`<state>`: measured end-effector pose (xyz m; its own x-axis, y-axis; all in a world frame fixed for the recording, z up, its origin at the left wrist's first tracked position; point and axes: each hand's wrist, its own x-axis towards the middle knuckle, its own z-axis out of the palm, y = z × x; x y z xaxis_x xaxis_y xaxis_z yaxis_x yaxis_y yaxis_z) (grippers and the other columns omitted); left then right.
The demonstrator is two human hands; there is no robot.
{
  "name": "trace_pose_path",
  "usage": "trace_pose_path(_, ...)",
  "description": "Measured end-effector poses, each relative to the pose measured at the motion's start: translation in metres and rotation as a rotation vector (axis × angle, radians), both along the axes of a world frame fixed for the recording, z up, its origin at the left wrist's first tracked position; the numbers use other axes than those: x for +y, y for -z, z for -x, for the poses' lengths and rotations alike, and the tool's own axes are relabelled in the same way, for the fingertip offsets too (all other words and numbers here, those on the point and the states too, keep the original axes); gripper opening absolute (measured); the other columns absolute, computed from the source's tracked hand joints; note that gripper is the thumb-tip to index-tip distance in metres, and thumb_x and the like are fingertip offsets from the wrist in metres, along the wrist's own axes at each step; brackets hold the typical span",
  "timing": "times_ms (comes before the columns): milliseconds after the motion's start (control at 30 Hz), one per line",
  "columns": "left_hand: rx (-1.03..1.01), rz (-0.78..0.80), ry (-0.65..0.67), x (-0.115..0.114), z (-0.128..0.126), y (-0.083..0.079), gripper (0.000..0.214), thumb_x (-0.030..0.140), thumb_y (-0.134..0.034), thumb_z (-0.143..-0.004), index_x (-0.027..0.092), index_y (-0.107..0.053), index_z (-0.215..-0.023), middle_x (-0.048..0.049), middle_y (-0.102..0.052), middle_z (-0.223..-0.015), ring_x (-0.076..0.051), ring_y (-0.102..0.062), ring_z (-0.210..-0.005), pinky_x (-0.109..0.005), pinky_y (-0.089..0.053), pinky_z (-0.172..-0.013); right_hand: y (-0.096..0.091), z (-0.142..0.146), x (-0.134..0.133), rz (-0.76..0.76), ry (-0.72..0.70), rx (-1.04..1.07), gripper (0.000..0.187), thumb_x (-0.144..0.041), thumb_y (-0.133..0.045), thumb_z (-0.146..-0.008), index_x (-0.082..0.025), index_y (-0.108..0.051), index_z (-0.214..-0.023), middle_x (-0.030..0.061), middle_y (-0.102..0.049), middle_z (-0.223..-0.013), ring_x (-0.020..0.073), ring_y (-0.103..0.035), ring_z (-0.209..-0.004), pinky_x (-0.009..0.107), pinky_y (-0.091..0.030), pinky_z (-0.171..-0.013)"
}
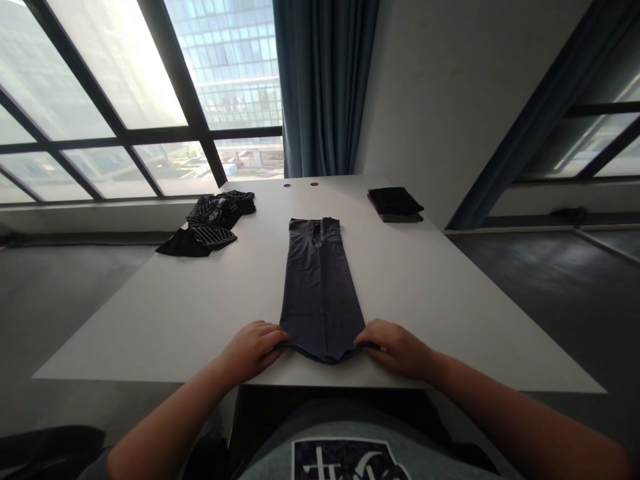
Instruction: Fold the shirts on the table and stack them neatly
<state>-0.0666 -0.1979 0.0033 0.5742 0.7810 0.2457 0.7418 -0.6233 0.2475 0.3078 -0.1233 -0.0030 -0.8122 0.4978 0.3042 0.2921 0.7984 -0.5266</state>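
Observation:
A dark grey folded shirt (pixel 323 287) lies lengthwise on the white table, a long narrow strip with what looks like a buttoned collar end pointing away from me. At its near left corner my left hand (pixel 260 343) is closed, pinching the hem. My right hand (pixel 393 345) grips the near right corner the same way. Between the two hands the near edge sags in a shallow curve just above the table's front edge. Fingertips partly disappear under the cloth on both sides.
On the white table (pixel 210 307), a rumpled heap of black, striped clothing (pixel 213 220) sits at the far left, overhanging the edge. A neat stack of folded dark clothes (pixel 395 203) rests at the far right. Two small round table holes show near the blue curtain (pixel 325 87).

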Motion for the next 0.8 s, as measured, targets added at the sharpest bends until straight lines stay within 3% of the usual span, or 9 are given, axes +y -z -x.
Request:
trace_pose_path(100,-0.067,-0.012,-0.06,0.009,0.002,-0.017,0.019,0.029,-0.054,-0.102,0.025,-0.07,-0.111,-0.0054,-0.078,-0.102,-0.02,-0.073,-0.092,-0.032,-0.055,-0.084,-0.011,-0.001,0.014,0.062,0.093,0.028,0.022,-0.03,-0.057,-0.102,-0.023,-0.074,-0.115,0.007,-0.079,-0.105,0.0204,-0.074,-0.095,0.033,-0.058,-0.086)
trace_pose_path(200,-0.125,-0.008,-0.109,0.032,0.006,-0.028,0.018,0.032,-0.055,-0.101,0.024,-0.07,-0.107,-0.0036,-0.078,-0.097,-0.017,-0.072,-0.084,-0.029,-0.055,-0.079,-0.021,0.006,0.039,0.119,0.221,0.07,0.024,-0.033,-0.058,-0.099,-0.024,-0.074,-0.114,0.0058,-0.079,-0.104,0.0209,-0.074,-0.087,0.031,-0.058,-0.072)
trace_pose_path(333,-0.19,0.036,-0.208,0.073,0.012,-0.034,0.02,0.035,-0.056,-0.099,0.023,-0.07,-0.107,-0.0016,-0.076,-0.089,-0.014,-0.067,-0.067,-0.026,-0.052,-0.068,-0.027,0.021,0.081,0.131,0.334,0.115,0.025,-0.037,-0.06,-0.095,-0.023,-0.075,-0.11,0.0047,-0.079,-0.1,0.0211,-0.071,-0.081,0.032,-0.057,-0.07)
trace_pose_path(433,-0.19,0.053,-0.225,0.105,0.015,-0.032,0.021,0.037,-0.058,-0.097,0.023,-0.071,-0.105,-0.0015,-0.075,-0.085,-0.016,-0.067,-0.069,-0.028,-0.051,-0.069,-0.024,0.029,0.11,0.156,0.36,0.101,0.026,-0.039,-0.061,-0.093,-0.023,-0.075,-0.107,0.0033,-0.078,-0.091,0.02,-0.068,-0.075,0.032,-0.054,-0.071)
trace_pose_path(533,-0.184,0.098,-0.231,0.134,0.016,-0.023,0.022,0.039,-0.059,-0.095,0.023,-0.072,-0.103,-0.0016,-0.075,-0.083,-0.018,-0.068,-0.073,-0.03,-0.051,-0.072,-0.011,0.035,0.132,0.197,0.371,0.072,0.026,-0.039,-0.061,-0.093,-0.022,-0.076,-0.105,0.0015,-0.075,-0.083,0.0189,-0.066,-0.071,0.03,-0.051,-0.067)
trace_pose_path(633,-0.169,0.175,-0.294,0.159,0.018,-0.002,0.022,0.039,-0.06,-0.094,0.023,-0.072,-0.104,-0.0016,-0.075,-0.085,-0.019,-0.068,-0.073,-0.031,-0.051,-0.073,0.008,0.039,0.147,0.182,0.401,0.01,0.024,-0.034,-0.061,-0.092,-0.021,-0.076,-0.105,0.0015,-0.074,-0.081,0.0188,-0.066,-0.071,0.031,-0.05,-0.07)
trace_pose_path(700,-0.153,0.194,-0.33,0.169,0.02,0.016,0.022,0.037,-0.061,-0.093,0.023,-0.072,-0.106,-0.0026,-0.075,-0.089,-0.02,-0.068,-0.077,-0.033,-0.052,-0.077,0.021,0.04,0.152,0.113,0.417,-0.024,0.02,-0.03,-0.063,-0.091,-0.021,-0.076,-0.104,0.0039,-0.075,-0.087,0.0205,-0.067,-0.078,0.033,-0.051,-0.077)
trace_pose_path(800,-0.167,0.131,-0.313,0.174,0.024,0.036,0.022,0.034,-0.061,-0.093,0.022,-0.071,-0.109,-0.0062,-0.073,-0.103,-0.024,-0.068,-0.098,-0.038,-0.053,-0.091,0.037,0.04,0.154,-0.022,0.385,-0.018,0.017,-0.025,-0.065,-0.09,-0.02,-0.074,-0.103,0.0081,-0.076,-0.101,0.0246,-0.067,-0.095,0.039,-0.051,-0.091)
